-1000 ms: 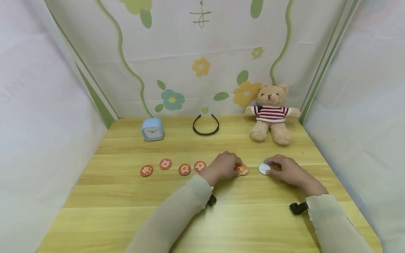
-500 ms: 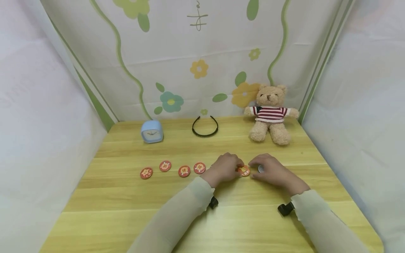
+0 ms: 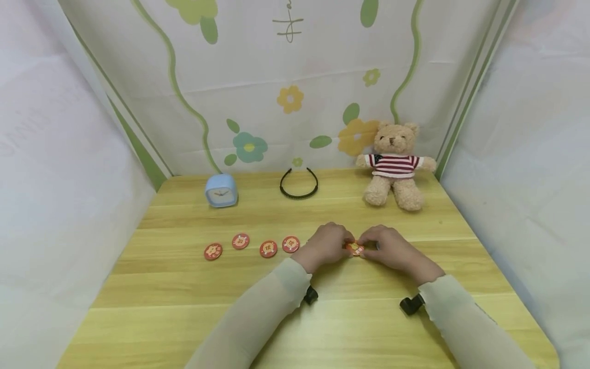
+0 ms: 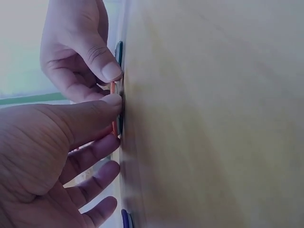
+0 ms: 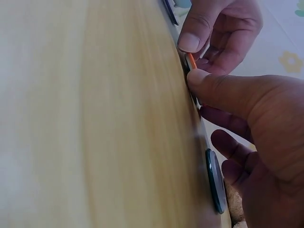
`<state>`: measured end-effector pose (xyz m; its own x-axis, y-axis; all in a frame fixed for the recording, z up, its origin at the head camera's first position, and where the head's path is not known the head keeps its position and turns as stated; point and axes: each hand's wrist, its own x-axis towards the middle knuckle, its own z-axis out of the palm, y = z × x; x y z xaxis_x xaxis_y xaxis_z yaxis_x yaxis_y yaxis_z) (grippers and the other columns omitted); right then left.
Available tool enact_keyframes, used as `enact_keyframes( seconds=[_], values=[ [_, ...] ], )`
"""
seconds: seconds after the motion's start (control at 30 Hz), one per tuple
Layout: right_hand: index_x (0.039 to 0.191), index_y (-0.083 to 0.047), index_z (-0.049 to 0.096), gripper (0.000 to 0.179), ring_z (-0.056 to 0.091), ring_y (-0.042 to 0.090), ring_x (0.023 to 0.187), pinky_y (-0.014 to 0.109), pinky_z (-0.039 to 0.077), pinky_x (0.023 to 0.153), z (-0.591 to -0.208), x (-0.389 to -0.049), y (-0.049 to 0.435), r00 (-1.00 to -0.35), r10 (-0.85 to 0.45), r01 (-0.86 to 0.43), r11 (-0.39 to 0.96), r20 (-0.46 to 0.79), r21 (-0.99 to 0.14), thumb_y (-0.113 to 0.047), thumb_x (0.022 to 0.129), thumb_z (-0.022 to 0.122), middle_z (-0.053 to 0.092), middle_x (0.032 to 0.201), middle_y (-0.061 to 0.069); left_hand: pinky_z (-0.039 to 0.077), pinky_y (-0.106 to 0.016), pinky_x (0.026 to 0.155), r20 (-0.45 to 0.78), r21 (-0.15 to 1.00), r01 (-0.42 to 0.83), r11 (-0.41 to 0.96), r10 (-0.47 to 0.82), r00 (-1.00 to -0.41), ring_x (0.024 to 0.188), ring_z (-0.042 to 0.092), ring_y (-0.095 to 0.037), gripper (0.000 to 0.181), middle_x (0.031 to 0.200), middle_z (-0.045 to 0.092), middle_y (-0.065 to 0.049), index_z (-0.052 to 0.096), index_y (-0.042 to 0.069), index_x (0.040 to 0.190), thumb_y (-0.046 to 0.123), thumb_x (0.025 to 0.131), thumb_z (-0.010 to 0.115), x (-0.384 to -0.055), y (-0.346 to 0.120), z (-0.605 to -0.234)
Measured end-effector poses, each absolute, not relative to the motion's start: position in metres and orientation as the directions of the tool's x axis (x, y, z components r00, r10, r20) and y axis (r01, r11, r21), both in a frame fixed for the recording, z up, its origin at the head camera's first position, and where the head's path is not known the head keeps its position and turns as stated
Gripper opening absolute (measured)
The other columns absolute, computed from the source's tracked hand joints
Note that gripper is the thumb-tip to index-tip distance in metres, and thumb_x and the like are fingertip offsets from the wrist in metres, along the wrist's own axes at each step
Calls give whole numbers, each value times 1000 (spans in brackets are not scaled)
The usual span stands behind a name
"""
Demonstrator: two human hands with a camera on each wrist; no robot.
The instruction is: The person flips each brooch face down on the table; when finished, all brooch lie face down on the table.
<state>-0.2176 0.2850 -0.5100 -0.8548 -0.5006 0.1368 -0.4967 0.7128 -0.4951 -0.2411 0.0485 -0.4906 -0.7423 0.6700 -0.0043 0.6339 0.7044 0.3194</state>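
Both hands meet at a round orange-red disc (image 3: 355,249) with yellow markings, right of the table's middle. My left hand (image 3: 324,247) pinches its left edge between thumb and forefinger. From the other side, my right hand (image 3: 394,249) pinches the right edge. In the left wrist view, the orange edge (image 4: 113,88) shows between the two thumbs, with a dark-edged layer (image 4: 120,114) against it on the table side. A dark-rimmed disc (image 5: 216,180) lies under the lower fingers of the right hand in the right wrist view; in the head view that hand mostly hides it.
Several red discs (image 3: 268,249) lie in a loose row to the left. Farther back stand a blue clock (image 3: 222,190), a black headband (image 3: 298,196) and a teddy bear (image 3: 394,166). Fabric walls enclose the wooden table (image 3: 193,318).
My right hand has moved left, from the white disc to the orange-red one, and its fingers have closed on that edge. The left hand has stayed almost in place.
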Motion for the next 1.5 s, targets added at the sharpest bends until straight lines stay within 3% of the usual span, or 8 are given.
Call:
enact_keyframes(
  seconds=[0.13, 0.2, 0.33, 0.47, 0.63, 0.87, 1.17, 1.5],
  values=[
    [113, -30, 84, 14, 71, 24, 118, 55, 56, 105, -510, -215, 288, -866, -480, -475, 707, 137, -523, -29, 99, 84, 79, 121, -9, 52, -35, 105, -3, 353, 633, 689, 678, -735, 104, 70, -7, 18, 113, 81, 17, 85, 29, 118, 39, 104, 76, -240, 45, -490],
    [114, -31, 84, 13, 71, 25, 119, 57, 55, 106, -509, -214, 290, -875, -464, -460, 706, 138, -538, -29, 101, 81, 79, 121, -9, 52, -34, 110, -3, 367, 630, 684, 678, -735, 112, 73, -7, 20, 120, 81, 16, 85, 29, 121, 38, 107, 72, -240, 44, -489],
    [116, -26, 86, 16, 72, 28, 119, 57, 56, 106, -508, -214, 291, -880, -446, -459, 716, 161, -526, -23, 104, 76, 81, 121, -6, 56, -31, 108, -12, 395, 612, 686, 669, -743, 120, 73, -8, 25, 129, 79, 12, 83, 28, 128, 34, 112, 64, -240, 43, -489],
    [118, -23, 86, 18, 74, 27, 116, 55, 58, 102, -510, -215, 292, -880, -430, -470, 731, 201, -495, -19, 105, 74, 82, 118, -3, 58, -26, 94, -4, 402, 602, 690, 659, -752, 108, 73, -5, 27, 125, 81, 10, 83, 27, 129, 31, 113, 62, -240, 42, -489],
    [114, -23, 85, 14, 75, 25, 109, 52, 61, 95, -512, -215, 291, -910, -362, -413, 740, 202, -531, -21, 106, 74, 81, 113, -1, 58, -25, 92, 34, 408, 594, 694, 638, -769, 103, 72, -4, 25, 121, 82, 8, 83, 25, 128, 25, 113, 64, -238, 44, -487],
    [104, -28, 75, 8, 72, 14, 97, 45, 60, 87, -513, -217, 288, -931, -319, -359, 726, 175, -586, -20, 103, 78, 77, 103, -7, 51, -24, 73, 85, 427, 575, 698, 602, -794, 76, 62, -11, 16, 94, 77, 3, 70, 24, 126, 20, 113, 62, -236, 47, -483],
    [116, -27, 76, 27, 70, 12, 97, 37, 56, 85, -511, -218, 288, -927, -353, -353, 711, 125, -609, -17, 93, 89, 76, 104, -11, 56, -25, 84, 51, 399, 574, 715, 608, -792, 92, 71, -7, 23, 104, 79, 8, 70, 25, 129, 23, 106, 74, -237, 50, -486],
    [124, -24, 82, 31, 71, 22, 117, 52, 58, 100, -513, -218, 293, -923, -371, -352, 712, 101, -607, -19, 95, 88, 79, 122, -4, 51, -30, 93, 30, 380, 569, 729, 605, -795, 90, 62, -8, 28, 91, 73, 14, 78, 23, 128, 30, 101, 82, -239, 54, -490]
  ],
)
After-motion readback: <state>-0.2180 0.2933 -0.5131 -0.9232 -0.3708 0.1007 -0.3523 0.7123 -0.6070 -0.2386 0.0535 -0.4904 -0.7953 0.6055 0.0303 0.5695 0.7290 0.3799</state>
